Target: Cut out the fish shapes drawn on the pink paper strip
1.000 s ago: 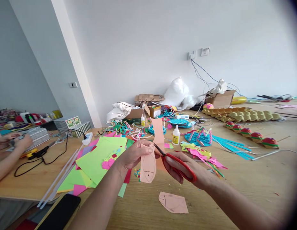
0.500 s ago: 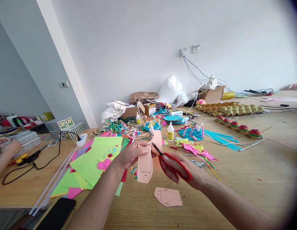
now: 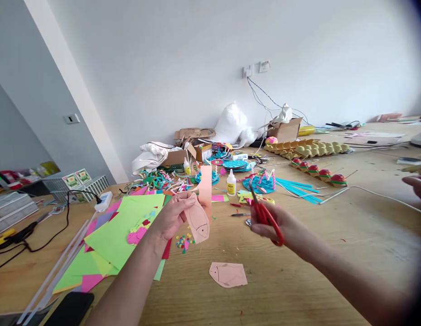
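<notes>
Craft clutter below a white wall [image 3: 162,68]

Wires [image 3: 257,90] hang from a wall socket [image 3: 247,71], near a cardboard box [image 3: 287,130]. In front lie egg-carton trays [image 3: 322,148], then a row of red-topped cups [image 3: 313,170]. A white glue bottle [image 3: 231,185] stands beside a blue craft piece [image 3: 263,183]. At left, a black plug [image 3: 99,198] sits in a power strip [image 3: 104,205]; nearer lies a black smartphone [image 3: 68,310]. The yellow cylinder [image 3: 306,131] beside the box may be tape.

The held pink oblong fish-drawn paper [image 3: 198,220] looks matt, the red plastic loop-handled scissors [image 3: 262,214] glossy. The broad brown wooden tabletop [image 3: 281,290] is smooth and faintly grained.
</notes>
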The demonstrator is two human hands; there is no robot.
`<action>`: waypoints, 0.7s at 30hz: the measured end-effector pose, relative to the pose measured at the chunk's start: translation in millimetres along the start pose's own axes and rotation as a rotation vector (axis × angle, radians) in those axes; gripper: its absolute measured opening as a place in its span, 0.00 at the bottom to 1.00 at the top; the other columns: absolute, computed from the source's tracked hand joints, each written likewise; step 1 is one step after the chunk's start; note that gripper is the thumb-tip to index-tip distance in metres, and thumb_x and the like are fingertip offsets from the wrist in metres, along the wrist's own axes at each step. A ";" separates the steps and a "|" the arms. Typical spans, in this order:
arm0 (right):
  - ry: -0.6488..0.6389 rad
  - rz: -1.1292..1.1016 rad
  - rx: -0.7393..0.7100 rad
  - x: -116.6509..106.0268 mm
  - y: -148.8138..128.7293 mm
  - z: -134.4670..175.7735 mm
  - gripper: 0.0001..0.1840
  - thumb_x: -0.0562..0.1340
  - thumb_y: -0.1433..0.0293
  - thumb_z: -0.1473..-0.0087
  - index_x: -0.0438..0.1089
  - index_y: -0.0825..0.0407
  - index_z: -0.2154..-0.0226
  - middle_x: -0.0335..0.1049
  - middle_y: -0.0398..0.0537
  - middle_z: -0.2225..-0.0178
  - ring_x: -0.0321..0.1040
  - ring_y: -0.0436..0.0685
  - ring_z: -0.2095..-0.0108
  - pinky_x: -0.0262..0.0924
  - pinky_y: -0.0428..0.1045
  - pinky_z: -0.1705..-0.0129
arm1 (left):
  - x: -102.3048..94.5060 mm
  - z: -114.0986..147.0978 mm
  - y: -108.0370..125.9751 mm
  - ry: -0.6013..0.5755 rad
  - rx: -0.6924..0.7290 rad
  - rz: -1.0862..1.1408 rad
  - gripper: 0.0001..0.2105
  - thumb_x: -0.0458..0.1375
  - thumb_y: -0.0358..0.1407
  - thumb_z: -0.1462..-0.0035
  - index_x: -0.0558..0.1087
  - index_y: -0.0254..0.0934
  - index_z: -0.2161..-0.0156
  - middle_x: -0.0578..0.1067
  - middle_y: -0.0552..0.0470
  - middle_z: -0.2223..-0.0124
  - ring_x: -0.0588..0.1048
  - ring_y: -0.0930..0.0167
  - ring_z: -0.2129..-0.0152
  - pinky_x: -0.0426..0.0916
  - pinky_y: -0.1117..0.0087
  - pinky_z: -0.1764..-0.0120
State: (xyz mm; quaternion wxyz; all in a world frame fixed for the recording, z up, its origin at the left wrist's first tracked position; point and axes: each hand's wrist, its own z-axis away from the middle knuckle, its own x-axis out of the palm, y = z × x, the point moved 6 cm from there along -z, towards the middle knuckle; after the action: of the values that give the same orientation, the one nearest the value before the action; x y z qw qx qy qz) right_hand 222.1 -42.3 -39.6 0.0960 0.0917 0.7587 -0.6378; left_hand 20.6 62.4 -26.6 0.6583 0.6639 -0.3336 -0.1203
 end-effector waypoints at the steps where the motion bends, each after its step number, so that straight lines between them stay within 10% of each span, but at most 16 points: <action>1: 0.081 0.003 -0.025 -5.5 -0.6 -4.1 0.17 0.68 0.60 0.59 0.62 0.52 0.72 0.67 0.43 0.72 0.63 0.50 0.74 0.59 0.46 0.74 | 2.9 0.2 -0.9 0.016 0.007 0.026 0.05 0.63 0.33 0.54 0.72 0.33 0.73 0.72 0.53 0.73 0.72 0.75 0.74 0.67 0.72 0.64; 5: 0.128 -0.051 -0.100 1.1 -7.7 -21.7 0.17 0.68 0.63 0.59 0.63 0.51 0.68 0.70 0.48 0.64 0.67 0.54 0.68 0.63 0.49 0.69 | 26.5 -0.9 -6.6 0.007 0.012 0.084 0.05 0.62 0.33 0.54 0.71 0.34 0.74 0.72 0.54 0.74 0.71 0.75 0.75 0.67 0.73 0.65; 13: 0.107 -0.133 -0.088 5.7 -25.7 -34.0 0.17 0.69 0.65 0.65 0.61 0.50 0.76 0.61 0.36 0.78 0.60 0.49 0.76 0.56 0.46 0.73 | 70.6 -1.1 -7.5 -0.143 -0.005 0.092 0.09 0.61 0.36 0.52 0.68 0.34 0.77 0.69 0.54 0.74 0.68 0.77 0.76 0.62 0.77 0.72; 21: 0.027 0.142 0.220 -53.5 19.9 28.4 0.16 0.64 0.61 0.57 0.57 0.51 0.78 0.52 0.36 0.79 0.50 0.47 0.78 0.46 0.44 0.78 | 21.9 -1.8 -21.8 0.112 -0.013 -0.018 0.10 0.66 0.39 0.57 0.71 0.35 0.74 0.68 0.58 0.77 0.66 0.80 0.80 0.59 0.80 0.78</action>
State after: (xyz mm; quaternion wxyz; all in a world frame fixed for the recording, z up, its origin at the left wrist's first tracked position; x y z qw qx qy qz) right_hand 279.8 -67.8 -49.2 0.1200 0.1641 0.6768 -0.7075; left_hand 44.3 48.7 -41.0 0.6791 0.6683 -0.2896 -0.0911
